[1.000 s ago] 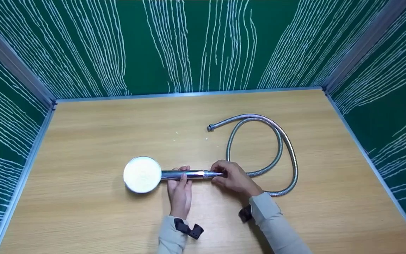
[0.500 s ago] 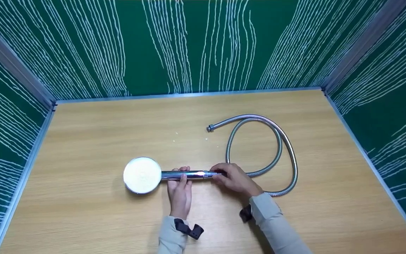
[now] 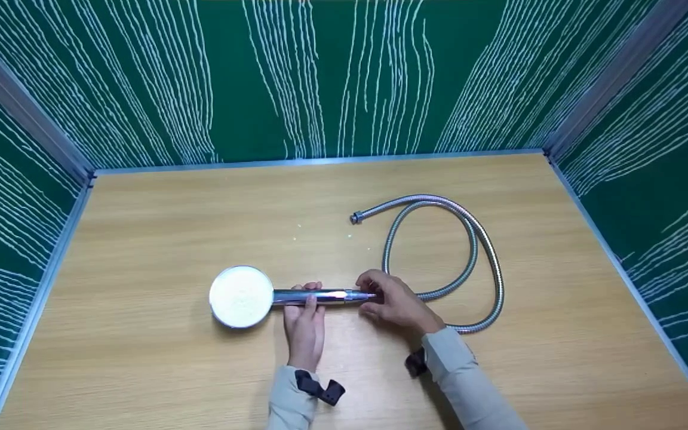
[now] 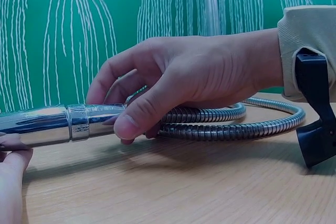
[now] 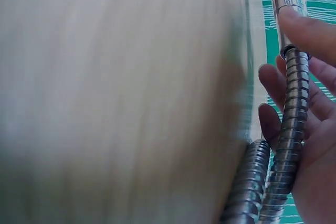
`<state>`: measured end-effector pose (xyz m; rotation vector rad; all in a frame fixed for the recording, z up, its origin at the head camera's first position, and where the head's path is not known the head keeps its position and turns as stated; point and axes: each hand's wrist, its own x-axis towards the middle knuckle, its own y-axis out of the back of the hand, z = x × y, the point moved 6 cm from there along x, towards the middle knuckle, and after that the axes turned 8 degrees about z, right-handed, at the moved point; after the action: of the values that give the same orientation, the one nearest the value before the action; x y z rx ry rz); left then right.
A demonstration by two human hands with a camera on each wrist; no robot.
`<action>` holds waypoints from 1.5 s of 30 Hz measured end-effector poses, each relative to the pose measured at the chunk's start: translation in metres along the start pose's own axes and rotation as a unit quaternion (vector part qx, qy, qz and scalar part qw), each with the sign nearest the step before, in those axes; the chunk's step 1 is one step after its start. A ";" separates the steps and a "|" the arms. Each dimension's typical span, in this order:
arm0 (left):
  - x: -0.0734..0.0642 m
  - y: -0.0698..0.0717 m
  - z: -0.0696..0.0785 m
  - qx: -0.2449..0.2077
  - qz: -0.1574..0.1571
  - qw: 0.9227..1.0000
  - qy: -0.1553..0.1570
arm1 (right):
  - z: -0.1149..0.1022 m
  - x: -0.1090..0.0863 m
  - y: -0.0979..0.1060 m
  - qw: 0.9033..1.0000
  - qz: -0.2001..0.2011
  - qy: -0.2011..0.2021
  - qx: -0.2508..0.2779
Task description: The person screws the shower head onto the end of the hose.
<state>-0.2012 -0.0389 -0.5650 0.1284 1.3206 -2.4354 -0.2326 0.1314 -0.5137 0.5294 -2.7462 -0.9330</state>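
Observation:
A chrome hand shower with a round white face (image 3: 241,297) lies across the table, its handle (image 3: 284,296) pointing right. My left hand (image 3: 304,334) grips that handle, thumb over the top and fingertips showing on the far side. At the handle's end sits a tapered chrome hose nut (image 4: 105,114), butted against a ridged collar (image 4: 79,122). My right hand (image 3: 401,303) holds this nut between thumb and fingers. From it the ribbed metal shower hose (image 5: 295,103) runs back past the right palm, with the other fingers loosely bent beside it.
The hose's loops (image 3: 498,275) lie on the wooden table (image 3: 141,239) to the right, with its free end nut (image 3: 356,218) further back. Several tiny white crumbs (image 3: 350,235) dot the middle. Green panels with white streaks (image 3: 260,77) wall the back and sides.
The right thumb and fingers shift slightly about the hose nut, first drawing closer, then spreading a little. The left hand and the shower head stay put.

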 end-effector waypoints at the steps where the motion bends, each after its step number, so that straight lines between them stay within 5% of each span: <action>1: 0.000 0.000 0.000 -0.001 0.001 1.000 0.001 | 0.000 0.000 0.000 1.000 0.003 0.001 -0.002; 10: -0.001 -0.001 0.001 0.005 0.004 1.000 0.005 | 0.000 0.000 0.001 1.000 0.004 0.023 -0.012; 19: -0.001 0.000 0.002 0.006 0.002 1.000 0.004 | 0.003 0.002 -0.002 0.999 -0.027 -0.020 -0.018; 26: -0.001 -0.001 0.002 0.001 -0.011 1.000 -0.007 | 0.000 0.001 -0.002 0.998 -0.022 0.010 -0.062; 45: -0.002 -0.002 0.003 0.027 -0.004 1.000 0.004 | 0.003 0.000 -0.003 0.999 -0.018 -0.026 -0.018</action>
<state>-0.1999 -0.0396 -0.5613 0.1471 1.2623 -2.4798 -0.2322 0.1304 -0.5178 0.5591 -2.7679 -1.0164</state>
